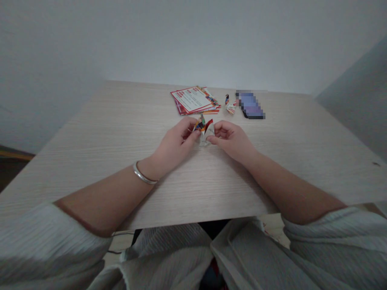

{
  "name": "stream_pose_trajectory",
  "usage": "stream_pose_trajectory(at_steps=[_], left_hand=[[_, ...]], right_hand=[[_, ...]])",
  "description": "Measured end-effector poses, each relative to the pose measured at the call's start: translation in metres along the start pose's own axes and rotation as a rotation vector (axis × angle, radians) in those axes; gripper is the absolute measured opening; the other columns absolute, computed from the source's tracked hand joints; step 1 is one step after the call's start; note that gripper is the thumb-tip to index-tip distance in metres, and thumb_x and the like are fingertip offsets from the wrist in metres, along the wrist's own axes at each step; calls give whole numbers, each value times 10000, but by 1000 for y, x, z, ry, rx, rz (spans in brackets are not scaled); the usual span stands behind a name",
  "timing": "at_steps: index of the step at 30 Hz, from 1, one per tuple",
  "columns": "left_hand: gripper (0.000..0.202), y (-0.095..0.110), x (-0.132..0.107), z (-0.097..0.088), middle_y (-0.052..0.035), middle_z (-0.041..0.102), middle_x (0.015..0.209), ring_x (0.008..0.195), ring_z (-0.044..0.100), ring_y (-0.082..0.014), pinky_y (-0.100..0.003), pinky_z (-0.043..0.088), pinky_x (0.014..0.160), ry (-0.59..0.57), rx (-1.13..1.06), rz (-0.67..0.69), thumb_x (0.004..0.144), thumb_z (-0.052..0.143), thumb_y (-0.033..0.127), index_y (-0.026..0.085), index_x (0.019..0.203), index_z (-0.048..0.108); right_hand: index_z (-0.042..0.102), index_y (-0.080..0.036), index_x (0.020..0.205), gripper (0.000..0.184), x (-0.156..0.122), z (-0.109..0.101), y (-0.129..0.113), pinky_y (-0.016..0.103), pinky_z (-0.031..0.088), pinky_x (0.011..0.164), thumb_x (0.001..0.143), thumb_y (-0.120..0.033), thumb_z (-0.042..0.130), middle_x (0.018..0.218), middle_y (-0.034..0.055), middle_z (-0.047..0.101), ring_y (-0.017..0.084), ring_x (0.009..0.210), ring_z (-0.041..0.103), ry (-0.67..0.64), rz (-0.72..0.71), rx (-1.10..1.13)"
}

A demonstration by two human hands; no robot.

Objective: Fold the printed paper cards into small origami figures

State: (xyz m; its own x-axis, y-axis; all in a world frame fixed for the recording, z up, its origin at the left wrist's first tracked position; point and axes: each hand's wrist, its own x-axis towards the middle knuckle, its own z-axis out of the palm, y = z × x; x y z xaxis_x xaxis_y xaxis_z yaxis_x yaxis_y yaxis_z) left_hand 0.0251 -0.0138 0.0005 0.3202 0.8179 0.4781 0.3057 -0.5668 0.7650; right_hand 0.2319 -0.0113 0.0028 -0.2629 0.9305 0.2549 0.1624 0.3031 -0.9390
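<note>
Between my two hands is a small folded paper piece (203,139), white with multicoloured print and a red edge. My left hand (178,139), with a silver bangle at the wrist, pinches its left side between thumb and fingers. On the other side my right hand (231,139) grips the paper with the thumb in front and the fingers curled behind. The paper's points stick upward, and its lower part is close to the table. Fingertips cover some of its folds.
Behind my hands lies a stack of printed paper sheets (193,100). Right of it sits another folded paper figure (230,106), close to a phone (251,105) that is blurred out. The pale wooden table (105,133) meets a wall at its far edge.
</note>
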Motion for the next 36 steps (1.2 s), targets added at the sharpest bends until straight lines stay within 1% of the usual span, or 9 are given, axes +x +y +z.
stream_pose_trajectory(at_steps=[2, 5, 7, 9, 16, 19, 24, 30, 36], left_hand=[[89, 3, 1, -1, -28, 708, 954, 858, 642, -170, -299, 510, 770, 9, 21, 8, 975, 589, 245, 212, 1017, 661], [81, 5, 1, 0, -18, 666, 859, 782, 602, -159, -291, 488, 716, 2, -2, -3, 962, 631, 257, 205, 903, 653], [51, 5, 1, 1, -22, 677, 912, 815, 626, -157, -286, 517, 736, 27, -87, 1, 946, 663, 262, 215, 959, 647], [119, 3, 0, 2, -28, 692, 982, 868, 659, -155, -278, 549, 764, 74, -171, 24, 923, 691, 248, 226, 1029, 640], [140, 0, 0, 4, -30, 716, 991, 892, 692, -150, -268, 585, 782, 98, -234, 42, 898, 731, 240, 222, 1014, 654], [157, 1, 0, 3, -36, 721, 1021, 928, 690, -155, -272, 586, 809, 82, -210, 48, 869, 759, 225, 216, 995, 665], [40, 1, 1, 2, -20, 714, 907, 838, 664, -143, -255, 550, 731, 86, -101, 89, 898, 716, 208, 205, 914, 679], [130, -1, 0, 2, -59, 738, 1112, 985, 694, -164, -255, 585, 761, 119, -78, 106, 950, 668, 260, 220, 1071, 691], [150, 3, -1, 6, -26, 713, 1027, 907, 694, -138, -242, 590, 758, 145, -167, 105, 913, 706, 222, 237, 1052, 651]], right_hand=[[632, -230, 825, 250, -1, 0, -1, 303, 512, 680, 795, -429, 781, 760, -29, 642, 132, 694, 594, 15, -31, 4], [680, -230, 858, 251, -1, 0, -2, 312, 539, 714, 827, -463, 771, 812, -5, 691, 148, 745, 632, 53, -72, 5], [693, -233, 853, 244, -2, 1, -3, 318, 552, 734, 813, -452, 790, 825, -1, 708, 152, 759, 645, 65, -85, -7], [697, -230, 827, 224, -3, 1, -3, 319, 552, 724, 812, -432, 793, 809, 0, 711, 152, 747, 645, 62, -83, -33], [719, -235, 844, 165, -4, 3, -1, 335, 580, 760, 790, -363, 808, 842, 0, 742, 161, 788, 681, 73, -90, 2], [722, -238, 864, 159, -4, 3, 0, 347, 594, 790, 799, -356, 806, 859, 0, 752, 164, 808, 699, 83, -107, 31], [729, -237, 848, 144, -5, 3, 0, 343, 603, 773, 814, -360, 797, 861, 3, 763, 165, 806, 711, 77, -121, -6], [738, -254, 897, 154, -6, 4, -1, 335, 609, 771, 814, -368, 800, 885, -4, 768, 162, 809, 712, 158, -153, -9], [753, -257, 868, 122, -8, 5, -9, 318, 602, 712, 861, -379, 754, 891, 6, 764, 174, 827, 710, 145, -190, -110]])
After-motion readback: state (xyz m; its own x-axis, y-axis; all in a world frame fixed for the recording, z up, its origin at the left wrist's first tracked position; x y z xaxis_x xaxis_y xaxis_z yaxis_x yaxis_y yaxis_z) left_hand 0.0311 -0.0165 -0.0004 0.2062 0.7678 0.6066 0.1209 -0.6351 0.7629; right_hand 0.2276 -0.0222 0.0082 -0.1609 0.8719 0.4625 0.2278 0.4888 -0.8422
